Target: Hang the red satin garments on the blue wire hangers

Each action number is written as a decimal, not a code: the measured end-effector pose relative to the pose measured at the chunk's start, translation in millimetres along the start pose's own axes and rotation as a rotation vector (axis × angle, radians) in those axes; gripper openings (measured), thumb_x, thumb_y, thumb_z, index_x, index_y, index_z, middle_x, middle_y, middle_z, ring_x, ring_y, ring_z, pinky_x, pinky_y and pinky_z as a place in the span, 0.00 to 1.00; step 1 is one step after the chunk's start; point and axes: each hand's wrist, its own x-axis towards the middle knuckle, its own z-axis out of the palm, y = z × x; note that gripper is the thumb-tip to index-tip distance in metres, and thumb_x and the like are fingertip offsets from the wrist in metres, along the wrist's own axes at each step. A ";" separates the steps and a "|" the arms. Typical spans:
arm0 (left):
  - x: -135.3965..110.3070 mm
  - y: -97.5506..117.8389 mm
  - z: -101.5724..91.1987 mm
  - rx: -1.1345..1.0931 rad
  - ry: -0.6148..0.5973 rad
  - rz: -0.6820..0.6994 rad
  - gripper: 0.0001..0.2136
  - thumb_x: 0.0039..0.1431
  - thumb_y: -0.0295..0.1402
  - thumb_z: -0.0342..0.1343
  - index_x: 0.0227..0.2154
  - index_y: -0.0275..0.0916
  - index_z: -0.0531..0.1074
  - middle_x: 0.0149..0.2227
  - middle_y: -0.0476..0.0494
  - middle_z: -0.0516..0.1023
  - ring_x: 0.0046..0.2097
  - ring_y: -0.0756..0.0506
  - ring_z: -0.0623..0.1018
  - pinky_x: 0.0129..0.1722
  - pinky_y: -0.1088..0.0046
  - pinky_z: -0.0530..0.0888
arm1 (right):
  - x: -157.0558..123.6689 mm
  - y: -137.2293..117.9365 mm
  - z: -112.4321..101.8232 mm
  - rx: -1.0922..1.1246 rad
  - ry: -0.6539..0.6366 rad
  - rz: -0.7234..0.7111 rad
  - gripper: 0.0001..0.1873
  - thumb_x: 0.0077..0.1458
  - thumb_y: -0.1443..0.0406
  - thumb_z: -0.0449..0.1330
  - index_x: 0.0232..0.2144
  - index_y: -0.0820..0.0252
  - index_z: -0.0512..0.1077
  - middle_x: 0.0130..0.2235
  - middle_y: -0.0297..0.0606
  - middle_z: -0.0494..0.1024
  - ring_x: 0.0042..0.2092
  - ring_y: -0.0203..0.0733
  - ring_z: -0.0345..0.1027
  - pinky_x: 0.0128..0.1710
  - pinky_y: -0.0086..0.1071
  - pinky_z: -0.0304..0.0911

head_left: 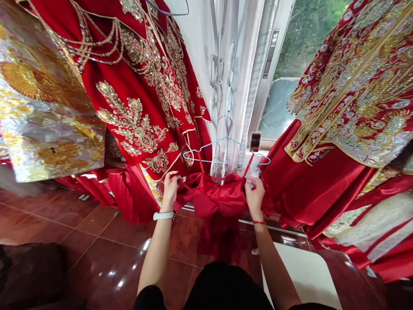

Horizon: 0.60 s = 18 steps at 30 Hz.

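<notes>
A plain red satin garment (215, 199) hangs by thin red straps from a light blue wire hanger (226, 150), which hooks on the white window grille (222, 82). My left hand (170, 189) pinches the garment's left edge, fingers closed on the cloth. My right hand (254, 193) grips the garment's right edge beside the right strap. A white band sits on my left wrist and a red thread on my right wrist.
Red robes with gold and silver embroidery hang at left (142, 86) and right (355, 94). A gold brocade piece (41, 112) is at far left. The floor is glossy red tile (97, 254). A window (300, 56) lies behind, and a white board (306, 275) lies on the floor.
</notes>
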 end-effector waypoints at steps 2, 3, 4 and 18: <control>4.3 11.0 4.1 -0.074 -0.086 -0.030 0.15 0.55 0.40 0.53 0.44 0.42 0.64 0.33 0.48 0.78 0.35 0.47 0.81 0.37 0.68 0.78 | 11.0 -37.0 23.3 0.055 -0.147 -0.245 0.21 0.59 0.67 0.49 0.50 0.59 0.75 0.50 0.48 0.77 0.54 0.50 0.69 0.60 0.44 0.62; 5.4 16.0 5.0 -0.083 -0.127 -0.031 0.15 0.56 0.41 0.53 0.44 0.42 0.64 0.35 0.45 0.80 0.37 0.46 0.81 0.37 0.68 0.78 | 17.5 -53.4 34.9 0.046 -0.219 -0.366 0.23 0.59 0.68 0.50 0.54 0.58 0.74 0.53 0.46 0.76 0.57 0.50 0.66 0.62 0.45 0.59; 6.0 20.4 5.2 -0.085 -0.160 -0.023 0.16 0.55 0.40 0.54 0.45 0.42 0.64 0.38 0.43 0.81 0.39 0.46 0.82 0.37 0.68 0.78 | 24.2 -67.3 45.9 0.009 -0.277 -0.456 0.25 0.60 0.69 0.51 0.58 0.56 0.71 0.56 0.45 0.74 0.60 0.50 0.63 0.66 0.47 0.54; 39.4 32.7 2.9 -0.066 -0.027 0.319 0.31 0.53 0.38 0.66 0.58 0.40 0.62 0.41 0.39 0.83 0.50 0.40 0.83 0.49 0.65 0.78 | 28.9 -73.3 83.1 -0.234 -0.396 -0.579 0.25 0.68 0.69 0.47 0.57 0.44 0.74 0.42 0.41 0.73 0.48 0.46 0.62 0.61 0.47 0.44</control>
